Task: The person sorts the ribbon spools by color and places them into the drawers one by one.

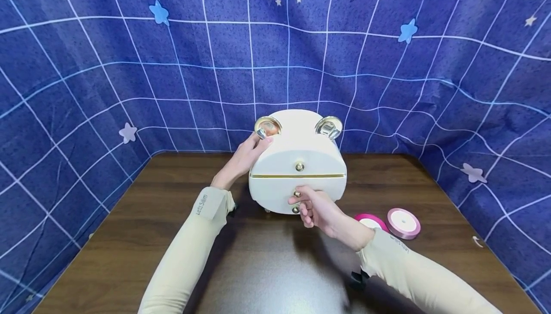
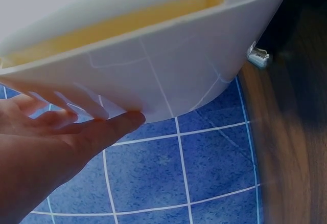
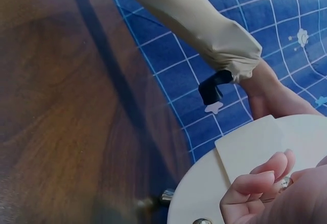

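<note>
A white rounded jewelry box (image 1: 297, 137) stands on the table, with two gold-rimmed, ear-like discs on top and small gold knobs down its front. My left hand (image 1: 244, 157) rests against the box's left side just below the left disc (image 1: 268, 126); in the left wrist view its fingers (image 2: 120, 127) lie fairly straight along the white wall. With curled fingers, my right hand (image 1: 320, 209) pinches the middle drawer knob (image 1: 297, 193). Above it is the top knob (image 1: 300, 166), and the lowest knob (image 1: 295, 210) sits beside the curled fingers. A straight-edged white panel (image 3: 245, 147) stands out at the front.
Two ribbon spools lie on the brown wooden table (image 1: 172, 228) to the right of the box: a light pink spool (image 1: 403, 223) and a magenta spool (image 1: 371, 223) partly behind my right wrist. Blue grid-patterned cloth (image 1: 288, 56) hangs behind and along the sides.
</note>
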`<state>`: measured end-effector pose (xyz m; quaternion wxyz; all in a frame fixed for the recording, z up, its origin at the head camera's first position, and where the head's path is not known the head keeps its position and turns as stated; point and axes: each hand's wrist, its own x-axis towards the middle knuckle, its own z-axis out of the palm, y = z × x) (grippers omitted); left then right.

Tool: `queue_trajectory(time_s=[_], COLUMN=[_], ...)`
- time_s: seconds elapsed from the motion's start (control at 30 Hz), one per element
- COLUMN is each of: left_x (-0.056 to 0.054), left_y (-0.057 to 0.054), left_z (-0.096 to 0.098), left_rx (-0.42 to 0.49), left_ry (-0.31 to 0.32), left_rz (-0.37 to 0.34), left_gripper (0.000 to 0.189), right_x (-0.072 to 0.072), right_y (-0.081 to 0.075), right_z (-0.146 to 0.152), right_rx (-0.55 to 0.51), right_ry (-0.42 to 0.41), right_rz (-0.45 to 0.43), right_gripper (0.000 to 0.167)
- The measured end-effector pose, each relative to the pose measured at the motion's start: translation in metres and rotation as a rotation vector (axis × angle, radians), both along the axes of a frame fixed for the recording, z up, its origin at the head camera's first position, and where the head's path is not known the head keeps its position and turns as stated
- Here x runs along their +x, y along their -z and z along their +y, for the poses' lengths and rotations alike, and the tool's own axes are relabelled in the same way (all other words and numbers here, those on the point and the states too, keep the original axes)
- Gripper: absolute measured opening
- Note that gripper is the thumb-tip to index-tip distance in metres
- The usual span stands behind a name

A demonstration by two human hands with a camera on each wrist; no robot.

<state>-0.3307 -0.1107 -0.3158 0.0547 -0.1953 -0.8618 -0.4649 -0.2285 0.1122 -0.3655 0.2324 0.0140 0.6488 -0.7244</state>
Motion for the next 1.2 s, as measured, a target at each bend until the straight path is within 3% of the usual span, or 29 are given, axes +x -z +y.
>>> queue_trajectory(time_s=[0.43, 1.2], left_x=[0.000, -0.002], left_y=[0.001, 0.003], left_z=[0.000, 0.000], left_rx=[0.000, -0.018], left_ry=[0.003, 0.024], left_rz=[-0.007, 0.013], left_gripper=[0.060, 0.059], right_x=[0.016, 0.046], right_y=[0.003, 0.003], right_z=[0.007, 0.010], right_rx=[-0.014, -0.002], right_ry=[-0.063, -0.102], right_rz=[0.004, -0.001], right_gripper=[0.037, 0.034])
